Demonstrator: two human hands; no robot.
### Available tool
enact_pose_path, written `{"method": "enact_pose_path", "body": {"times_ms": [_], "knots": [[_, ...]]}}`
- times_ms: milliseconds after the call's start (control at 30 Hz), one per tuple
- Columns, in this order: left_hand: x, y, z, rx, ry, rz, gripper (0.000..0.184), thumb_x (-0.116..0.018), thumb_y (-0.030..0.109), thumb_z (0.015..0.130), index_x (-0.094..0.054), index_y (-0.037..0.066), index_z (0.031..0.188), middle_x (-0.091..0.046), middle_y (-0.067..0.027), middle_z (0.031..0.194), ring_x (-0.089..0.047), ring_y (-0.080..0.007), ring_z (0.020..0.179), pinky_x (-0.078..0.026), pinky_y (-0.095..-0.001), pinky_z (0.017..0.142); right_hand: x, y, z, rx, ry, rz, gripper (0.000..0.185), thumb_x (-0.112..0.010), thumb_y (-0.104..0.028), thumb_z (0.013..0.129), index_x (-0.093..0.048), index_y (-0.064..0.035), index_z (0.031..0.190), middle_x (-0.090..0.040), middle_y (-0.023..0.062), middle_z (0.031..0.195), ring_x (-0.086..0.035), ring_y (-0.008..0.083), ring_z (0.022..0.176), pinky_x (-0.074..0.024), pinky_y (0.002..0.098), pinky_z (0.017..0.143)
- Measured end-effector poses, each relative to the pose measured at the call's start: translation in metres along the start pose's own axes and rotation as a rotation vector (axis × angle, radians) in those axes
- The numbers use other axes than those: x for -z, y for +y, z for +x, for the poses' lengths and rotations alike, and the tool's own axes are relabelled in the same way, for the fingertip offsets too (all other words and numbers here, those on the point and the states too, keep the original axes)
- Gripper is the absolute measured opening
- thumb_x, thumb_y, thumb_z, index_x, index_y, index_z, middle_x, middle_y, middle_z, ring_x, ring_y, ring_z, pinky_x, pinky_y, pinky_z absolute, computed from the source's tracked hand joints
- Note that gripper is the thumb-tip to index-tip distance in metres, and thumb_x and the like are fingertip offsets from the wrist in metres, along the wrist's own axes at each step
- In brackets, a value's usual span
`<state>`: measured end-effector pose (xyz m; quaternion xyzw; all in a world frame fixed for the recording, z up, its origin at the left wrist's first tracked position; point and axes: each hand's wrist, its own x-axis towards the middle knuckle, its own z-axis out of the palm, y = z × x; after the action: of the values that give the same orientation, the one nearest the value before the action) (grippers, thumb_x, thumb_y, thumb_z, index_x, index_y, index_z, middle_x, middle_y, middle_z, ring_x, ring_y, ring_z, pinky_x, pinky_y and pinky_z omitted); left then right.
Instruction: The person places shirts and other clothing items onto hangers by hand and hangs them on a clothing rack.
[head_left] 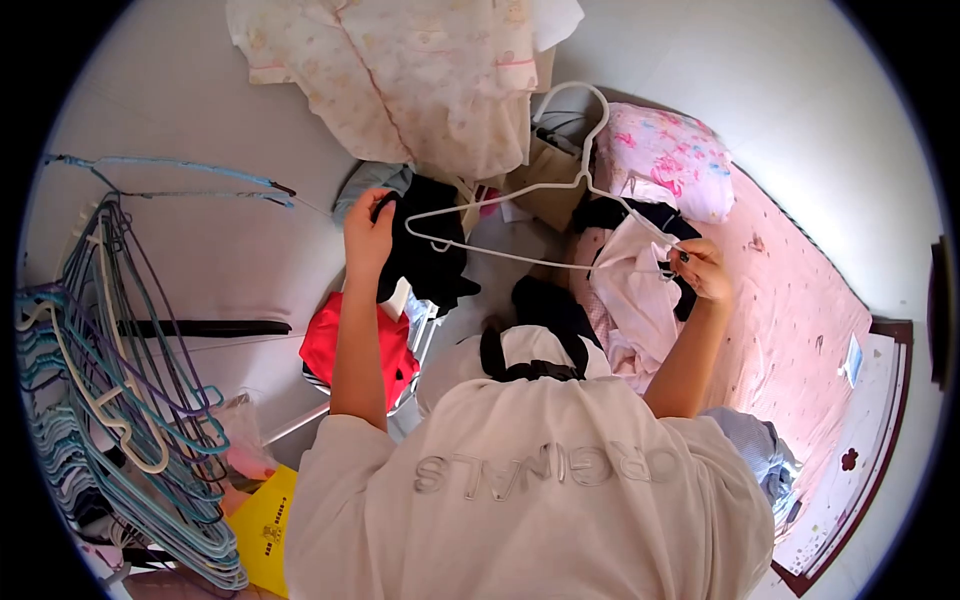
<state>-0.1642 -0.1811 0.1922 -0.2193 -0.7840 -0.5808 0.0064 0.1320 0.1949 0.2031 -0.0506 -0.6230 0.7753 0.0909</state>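
My left hand [369, 243] is closed on the edge of a black garment [428, 240], which hangs down from it. The garment's kind cannot be made out. My right hand [703, 270] pinches the right corner of a white clothes hanger [520, 259]. That hanger is held up in front of me, hook upward, its left end pointing toward the black garment. Nothing hangs on its bar. Behind my right hand lies a pale pink garment [640, 290] on the bed.
Many hangers [130, 400] hang at the left by the wall. A red cloth [360, 345] lies on a white rack. To the right stand the pink bed [770, 300] and a floral pillow [668, 160]. A pale garment [400, 80] hangs ahead; a yellow bag [265, 530] is lower left.
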Motion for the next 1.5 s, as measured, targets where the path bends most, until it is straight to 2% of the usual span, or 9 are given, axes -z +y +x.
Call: {"method": "enact_pose_path", "body": {"times_ms": [167,467,567,667,867,1000,1167,1267,1500], "knots": [[-0.001,0.042,0.004,-0.043,-0.069,0.462,0.016,-0.058,0.015,0.077,-0.057,0.0,0.083,-0.059,-0.0154,0.078,-0.057,-0.0303,0.069,-0.044,-0.034,0.06,-0.001,-0.001,-0.007,0.052,0.061,-0.029,0.024,-0.056,-0.014,0.076,-0.06,0.0072,0.086,-0.04,-0.0021,0.043,-0.029,0.004,0.034,-0.0233,0.0183,0.038],[0.013,0.068,0.006,-0.436,-0.18,0.565,0.014,-0.06,0.011,0.071,-0.061,0.006,0.085,-0.056,-0.0111,0.076,-0.054,-0.0295,0.07,-0.043,-0.0351,0.061,-0.024,-0.036,-0.01,0.003,0.128,-0.22,0.021,-0.058,-0.013,0.075,-0.062,0.0055,0.083,-0.043,-0.0023,0.045,-0.03,0.0031,0.035,-0.0223,0.0182,0.036],[0.008,0.076,0.002,-0.535,-0.012,0.602,0.017,-0.062,0.009,0.07,-0.062,0.006,0.086,-0.053,-0.0086,0.072,-0.053,-0.0273,0.067,-0.043,-0.0348,0.061,-0.04,-0.052,-0.007,0.046,0.15,-0.271,0.019,-0.057,-0.012,0.076,-0.062,0.005,0.083,-0.045,-0.0019,0.048,-0.031,0.0027,0.036,-0.0224,0.0175,0.037],[0.006,0.072,-0.001,-0.498,0.109,0.738,0.019,-0.062,0.008,0.069,-0.063,0.008,0.088,-0.052,-0.0064,0.072,-0.052,-0.0255,0.066,-0.043,-0.0349,0.061,-0.05,-0.061,-0.007,0.069,0.176,-0.272,0.018,-0.056,-0.01,0.076,-0.062,0.0053,0.083,-0.046,-0.001,0.05,-0.033,0.0026,0.037,-0.0231,0.0172,0.037],[-0.009,0.076,-0.003,-0.326,0.088,0.45,0.021,-0.061,0.006,0.07,-0.063,0.008,0.091,-0.053,-0.0075,0.074,-0.052,-0.0253,0.062,-0.043,-0.0323,0.057,-0.066,-0.057,0.002,0.053,0.171,-0.333,0.017,-0.052,-0.008,0.078,-0.061,0.0056,0.084,-0.048,0.0003,0.052,-0.036,0.0029,0.039,-0.0257,0.0173,0.037],[-0.023,0.086,-0.004,-0.418,0.116,0.305,0.019,-0.058,0.005,0.074,-0.062,0.006,0.092,-0.053,-0.0093,0.071,-0.053,-0.0253,0.061,-0.042,-0.0312,0.055,-0.097,-0.029,0.018,0.072,0.199,-0.327,0.017,-0.05,-0.005,0.077,-0.062,0.0047,0.085,-0.049,0.0006,0.055,-0.038,0.0038,0.041,-0.0288,0.0178,0.039],[-0.009,0.094,0.01,-0.533,0.31,0.491,0.017,-0.058,0.008,0.076,-0.062,0.005,0.092,-0.054,-0.0107,0.068,-0.053,-0.0267,0.06,-0.042,-0.0332,0.054,-0.098,-0.009,0.011,0.166,0.211,-0.305,0.016,-0.049,-0.004,0.081,-0.061,0.0051,0.088,-0.047,-0.0021,0.054,-0.037,0.0021,0.041,-0.0277,0.0163,0.039],[0.003,0.089,0.017,-0.439,0.339,0.57,0.017,-0.058,0.009,0.076,-0.062,0.006,0.092,-0.055,-0.0102,0.069,-0.054,-0.027,0.061,-0.042,-0.0344,0.054,-0.091,-0.015,0.002,0.147,0.302,-0.331,0.016,-0.05,-0.005,0.082,-0.062,0.0037,0.088,-0.046,-0.0037,0.053,-0.036,0.0012,0.041,-0.0259,0.0154,0.039],[-0.025,0.095,0.008,-0.434,0.182,0.443,0.017,-0.059,0.01,0.076,-0.062,0.007,0.092,-0.052,-0.0094,0.067,-0.051,-0.0258,0.058,-0.041,-0.0321,0.054,-0.11,-0.011,0.001,0.086,0.165,-0.369,0.018,-0.048,-0.002,0.08,-0.061,0.0026,0.092,-0.045,-0.0043,0.055,-0.037,0.0009,0.045,-0.0286,0.0167,0.042]]}}
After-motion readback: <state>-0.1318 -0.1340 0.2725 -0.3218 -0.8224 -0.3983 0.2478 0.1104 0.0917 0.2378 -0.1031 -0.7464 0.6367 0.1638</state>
